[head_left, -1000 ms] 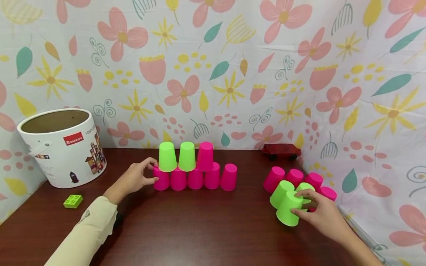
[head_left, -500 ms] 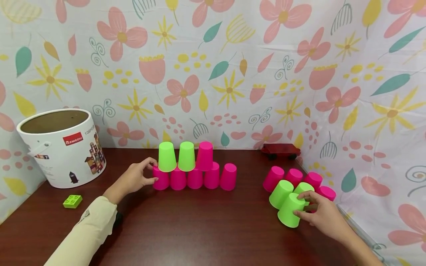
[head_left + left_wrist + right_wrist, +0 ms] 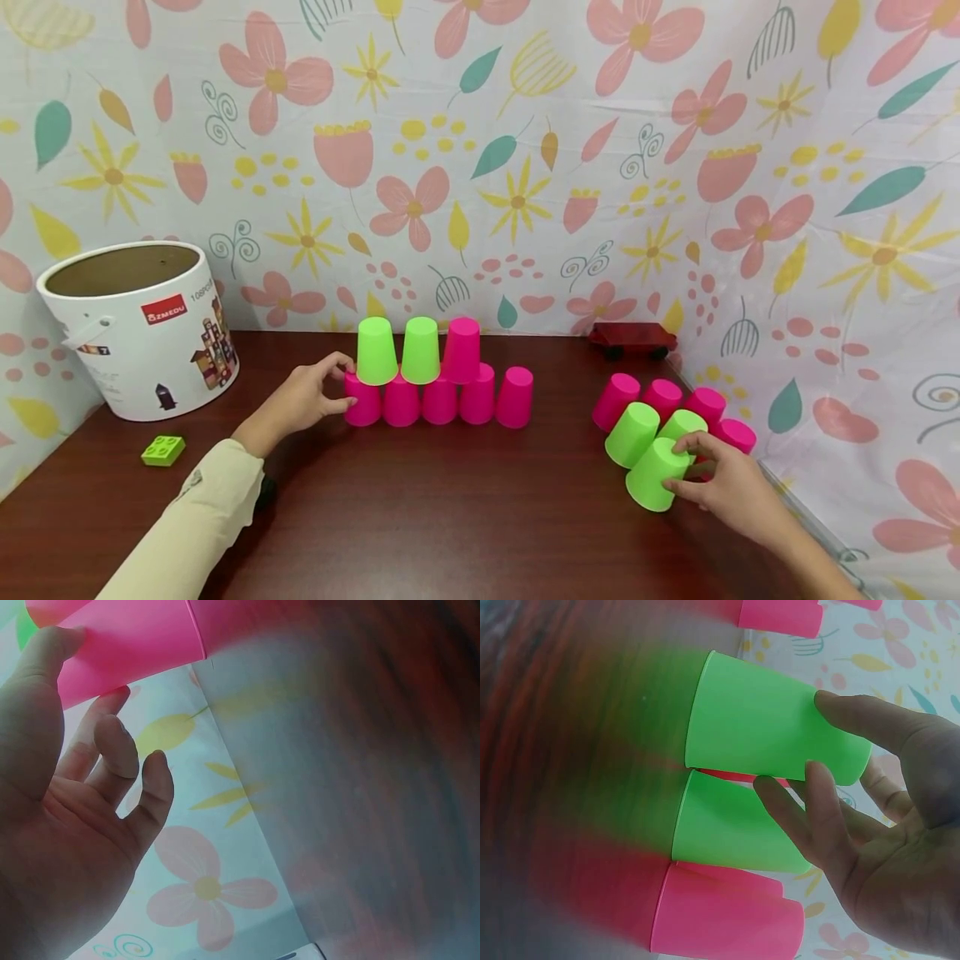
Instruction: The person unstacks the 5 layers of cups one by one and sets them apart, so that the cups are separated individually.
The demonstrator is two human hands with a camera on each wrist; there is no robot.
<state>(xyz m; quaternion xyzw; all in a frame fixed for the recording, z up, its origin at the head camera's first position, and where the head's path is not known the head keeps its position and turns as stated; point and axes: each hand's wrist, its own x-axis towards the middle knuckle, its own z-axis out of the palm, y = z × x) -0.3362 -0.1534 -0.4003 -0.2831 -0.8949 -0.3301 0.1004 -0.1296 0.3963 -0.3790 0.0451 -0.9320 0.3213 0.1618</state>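
Note:
My left hand [image 3: 303,398] holds the leftmost pink cup [image 3: 363,402] of the bottom row between thumb and fingers. In the left wrist view the thumb lies on that pink cup [image 3: 142,645] and a fingertip meets its edge. Upside-down pink cups form the row; two green cups [image 3: 377,350] and one pink cup [image 3: 461,350] stand on top. At the right, my right hand [image 3: 731,487] pinches the front green cup [image 3: 654,477], its rim on or near the table. In the right wrist view, thumb and fingers span this green cup [image 3: 757,720]. Two green cups [image 3: 632,435] stand just behind it.
Behind the right green cups stand several pink cups [image 3: 618,400]. A red toy wagon [image 3: 633,340] sits by the back wall. At the left are a large white bucket [image 3: 142,350] and a green toy block [image 3: 162,451] on the brown table [image 3: 450,517].
The right hand and its green cup have shifted very slightly right and toward me, away from the green cups behind. My left hand and the stacked cups have stayed put.

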